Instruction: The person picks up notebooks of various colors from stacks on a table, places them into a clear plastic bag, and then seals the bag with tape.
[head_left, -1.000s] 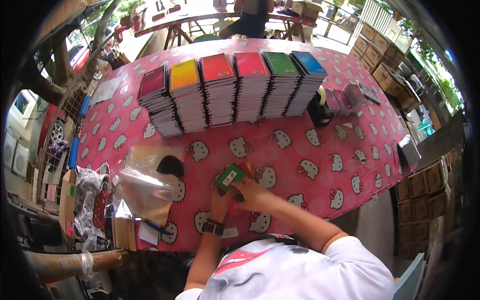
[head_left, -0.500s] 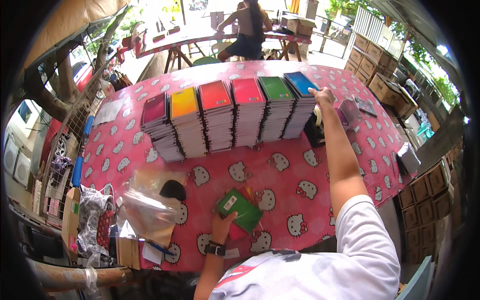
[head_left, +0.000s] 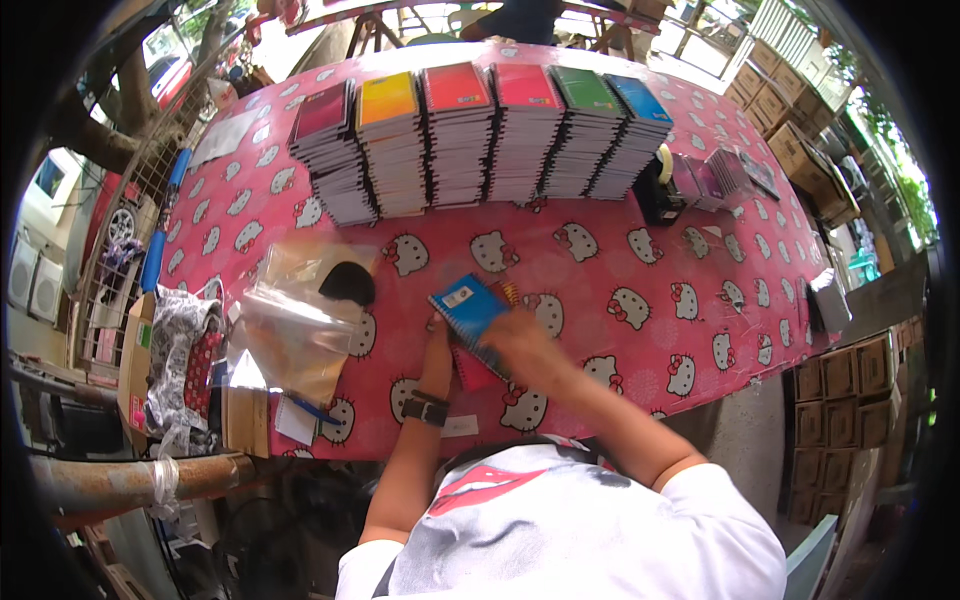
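A blue spiral notebook [head_left: 465,303] lies tilted on a small pile of notebooks close in front of me. From under it stick out a pink-red notebook [head_left: 474,370] and a narrow orange-yellow edge. My left hand [head_left: 437,328] grips the pile at its left edge, its fingers partly hidden. My right hand [head_left: 522,343], somewhat blurred, is closed on the blue notebook's right side. Beyond stand tall notebook stacks in a row: maroon [head_left: 322,112], yellow [head_left: 388,100], orange-red [head_left: 456,88], pink-red [head_left: 525,87], green [head_left: 590,90] and blue [head_left: 638,99].
Clear plastic sleeves [head_left: 300,320] and a black oval piece [head_left: 347,284] lie to the left. A black tape dispenser [head_left: 658,195] stands right of the stacks, beside purple packs [head_left: 715,178]. The pink patterned tablecloth [head_left: 560,275] spreads between. Cardboard boxes [head_left: 845,400] are piled at right.
My right hand has come back from the far blue stack to the near pile with a blue notebook, which now covers the green one. The view has tilted downward.
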